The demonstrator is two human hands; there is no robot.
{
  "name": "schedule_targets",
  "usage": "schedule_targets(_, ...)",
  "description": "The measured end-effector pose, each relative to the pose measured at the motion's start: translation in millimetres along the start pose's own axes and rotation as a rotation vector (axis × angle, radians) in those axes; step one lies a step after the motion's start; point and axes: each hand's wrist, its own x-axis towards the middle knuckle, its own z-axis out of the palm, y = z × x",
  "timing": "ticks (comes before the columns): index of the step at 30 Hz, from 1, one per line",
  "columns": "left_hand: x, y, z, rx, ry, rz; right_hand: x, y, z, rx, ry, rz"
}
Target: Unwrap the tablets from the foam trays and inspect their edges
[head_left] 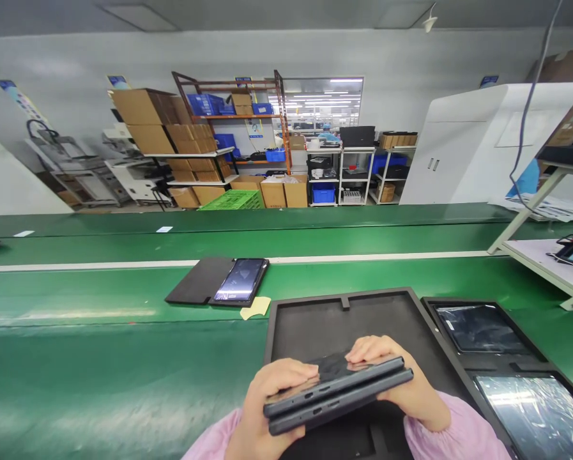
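Two dark tablets [338,393], one on top of the other, are held up in front of me, their long edges with ports facing my side. At their left end my left hand [271,396] is closed around both, thumb on the upper screen. My right hand [396,370] grips the right end, fingers on top and below. Beneath them lies a black foam tray [310,322] with raised rims; its lower part is partly hidden by my hands and the tablets.
On the right, another black tray holds two tablets [482,329]. Farther left on the green conveyor belt [99,370], a lit tablet [239,280] sits in a black foam holder [195,281] by a yellow paper piece [256,308]. A white-legged stand [530,204] rises at right.
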Motion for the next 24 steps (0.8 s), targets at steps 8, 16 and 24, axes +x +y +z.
schedule_targets(8,2,3,-1.3,-0.038,0.014,0.017,6,3,0,0.003,-0.045,0.025)
schedule_targets(16,-4,-4,0.6,-0.071,0.053,-0.028,10,6,-7,-0.024,-0.069,0.064)
schedule_targets(24,21,-60,4.2,-0.215,0.774,-0.432,18,28,-5,-0.524,-0.104,0.453)
